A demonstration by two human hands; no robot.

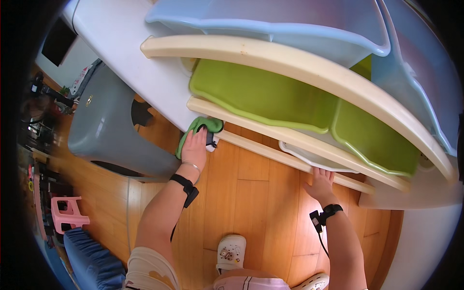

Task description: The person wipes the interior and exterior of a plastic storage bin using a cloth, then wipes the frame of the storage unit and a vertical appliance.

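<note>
At the lower left corner of a bin rack, my left hand (195, 146) holds a green cloth (187, 140) against the end of the bottom rail. A small dark and white piece, whose kind I cannot make out, shows beside my fingers. My right hand (321, 185) rests its fingertips on the cream bottom rail (270, 153) farther right, thumb spread and nothing gripped. Above this rail, the middle rail (290, 134) runs under two green bins (261, 92). Part of a white bin (309, 157) shows low, behind the bottom rail.
Blue bins (290, 24) fill the top of the rack, over a curved cream rail (251, 48). A grey plastic stool or chair (101, 121) stands close left of my left arm. Farther left are a pink stool (69, 212) and a blue pleated cover (92, 258). Wooden floor (241, 203) lies below.
</note>
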